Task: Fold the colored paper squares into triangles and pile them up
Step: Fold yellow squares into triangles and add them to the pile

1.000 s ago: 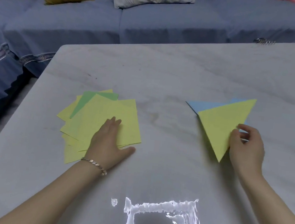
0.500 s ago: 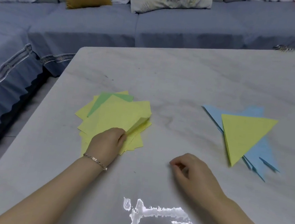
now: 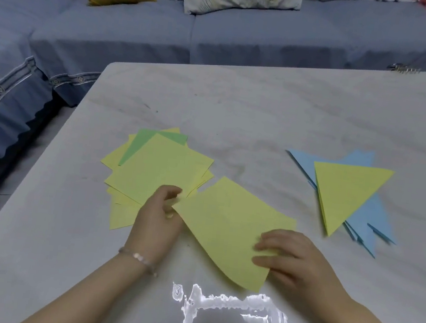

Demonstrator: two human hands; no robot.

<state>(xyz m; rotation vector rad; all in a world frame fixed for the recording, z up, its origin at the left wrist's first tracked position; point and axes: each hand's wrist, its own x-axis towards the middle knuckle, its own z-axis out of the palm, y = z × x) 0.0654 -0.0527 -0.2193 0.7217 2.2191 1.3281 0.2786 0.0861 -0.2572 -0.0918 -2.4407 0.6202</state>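
Left hand [image 3: 158, 216], right hand [image 3: 298, 263] pinching one yellow square [image 3: 228, 222], one yellow triangle [image 3: 345, 191]

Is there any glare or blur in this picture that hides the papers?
Head view: a white glare patch lies on the table at its front edge, just below the held yellow sheet, covering no paper; the blue triangles look slightly smeared at the tips.

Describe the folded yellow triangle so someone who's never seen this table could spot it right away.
On the pale marble table, find the pile of blue paper triangles at the right. The folded yellow paper triangle lies on top, the only yellow piece there.
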